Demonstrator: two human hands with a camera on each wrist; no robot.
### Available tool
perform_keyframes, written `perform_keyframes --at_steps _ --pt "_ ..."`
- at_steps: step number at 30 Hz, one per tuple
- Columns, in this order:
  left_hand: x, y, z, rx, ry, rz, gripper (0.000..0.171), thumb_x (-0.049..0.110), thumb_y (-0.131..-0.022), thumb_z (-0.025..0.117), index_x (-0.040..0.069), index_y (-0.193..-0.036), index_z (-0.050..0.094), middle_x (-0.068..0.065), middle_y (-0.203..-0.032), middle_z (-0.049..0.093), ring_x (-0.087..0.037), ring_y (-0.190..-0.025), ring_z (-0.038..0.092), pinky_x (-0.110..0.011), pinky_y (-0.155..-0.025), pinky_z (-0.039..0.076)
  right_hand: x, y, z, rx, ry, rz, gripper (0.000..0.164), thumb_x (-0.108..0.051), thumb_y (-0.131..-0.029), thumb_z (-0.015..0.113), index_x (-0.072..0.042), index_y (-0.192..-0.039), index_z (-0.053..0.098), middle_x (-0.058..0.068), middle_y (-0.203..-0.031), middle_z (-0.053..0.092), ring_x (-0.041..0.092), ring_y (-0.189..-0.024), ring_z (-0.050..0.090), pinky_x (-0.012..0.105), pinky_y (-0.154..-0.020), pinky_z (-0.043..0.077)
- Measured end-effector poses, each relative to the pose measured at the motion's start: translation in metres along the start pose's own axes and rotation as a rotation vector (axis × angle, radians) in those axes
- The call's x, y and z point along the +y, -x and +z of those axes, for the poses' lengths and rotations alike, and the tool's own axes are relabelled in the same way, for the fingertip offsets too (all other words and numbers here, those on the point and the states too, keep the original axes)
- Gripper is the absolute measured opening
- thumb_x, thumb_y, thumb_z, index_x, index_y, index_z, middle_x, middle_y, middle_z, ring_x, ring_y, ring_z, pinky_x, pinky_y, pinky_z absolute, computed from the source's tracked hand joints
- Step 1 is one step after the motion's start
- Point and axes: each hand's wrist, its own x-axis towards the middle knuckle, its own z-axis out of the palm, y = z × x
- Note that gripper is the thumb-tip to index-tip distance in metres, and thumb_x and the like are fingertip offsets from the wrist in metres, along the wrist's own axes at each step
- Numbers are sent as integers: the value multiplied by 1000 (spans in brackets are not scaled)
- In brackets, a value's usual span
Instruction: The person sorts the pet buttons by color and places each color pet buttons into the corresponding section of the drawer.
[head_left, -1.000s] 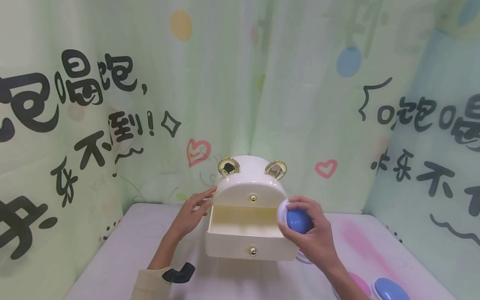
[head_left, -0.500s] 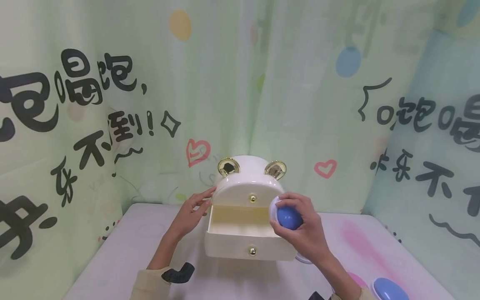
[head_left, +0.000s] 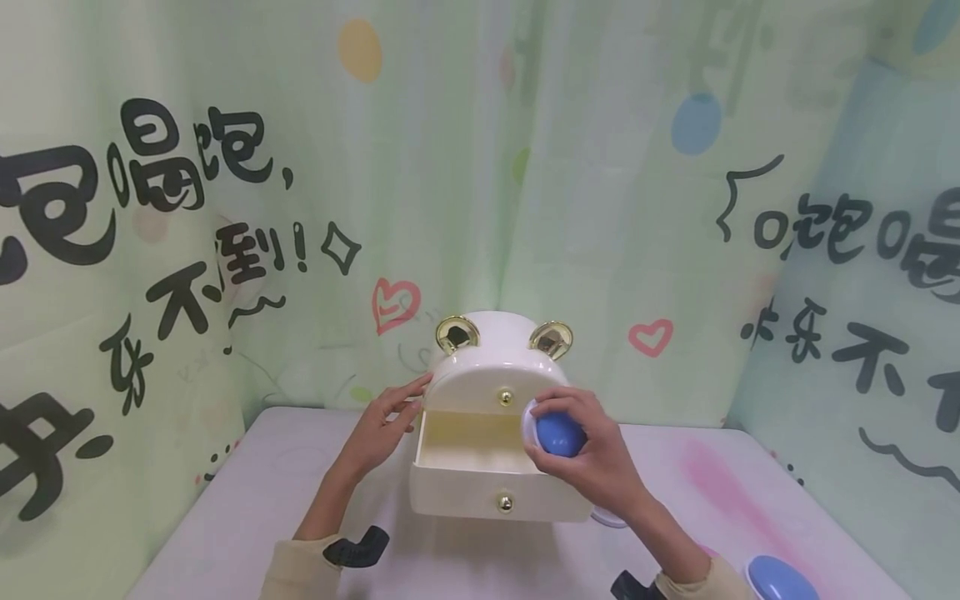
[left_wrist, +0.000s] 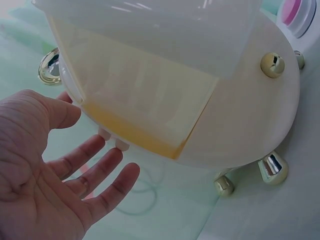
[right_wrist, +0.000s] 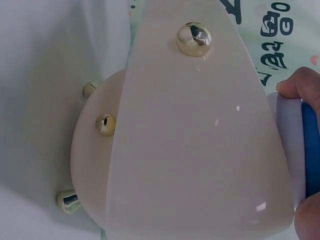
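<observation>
A white mini drawer cabinet with gold ears stands at the table's middle. Its middle drawer is pulled out, the cream inside bare where it shows. My right hand grips a round blue-and-white jar between thumb and fingers, tipped on its side over the drawer's right part. In the right wrist view the jar's white rim shows beside the drawer front. At the cabinet's left side is my left hand, its fingertips right at the wall, fingers loosely extended and holding nothing.
Another blue-topped round jar lies at the table's front right. Part of a white round base shows behind the right forearm; the left wrist view has a pink-and-white jar in its corner. A printed curtain encloses the table.
My right hand has carried the blue-and-white jar leftward, from the drawer's right edge to over its right part. The left hand and the cabinet have stayed in place.
</observation>
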Motion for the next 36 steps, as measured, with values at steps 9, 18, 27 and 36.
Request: perform_keyframes --at_steps 9,18,27,36 --pt "2 -1 0 2 -1 -7 44 16 -106 57 20 -149 55 -16 -140 59 -33 -116 62 -44 -87 60 6 -1 3 -47 -23 53 46 -7 -73 92 -19 -113 72 0 -124 66 16 -117 55 30 -88 56" --pt "2 -1 0 6 -6 -16 44 17 -106 57 21 -150 55 -16 -139 59 -33 -115 62 -44 -87 60 8 -1 4 -170 -20 130 44 -13 -76 91 -18 -116 73 -1 -126 66 21 -114 59 31 -90 55" --pt "1 -1 0 1 -1 -25 44 14 -105 57 21 -149 56 -16 -138 58 -33 -115 63 -42 -86 60 10 -2 6 -240 20 192 40 -20 -81 88 -16 -118 74 4 -126 67 27 -113 62 32 -91 54" --pt "2 -1 1 -4 9 -25 44 14 -105 57 21 -149 56 -16 -138 58 -33 -115 63 -44 -87 60 6 -3 6 -267 64 282 38 -21 -81 87 -16 -116 73 5 -125 67 26 -111 62 38 -90 53"
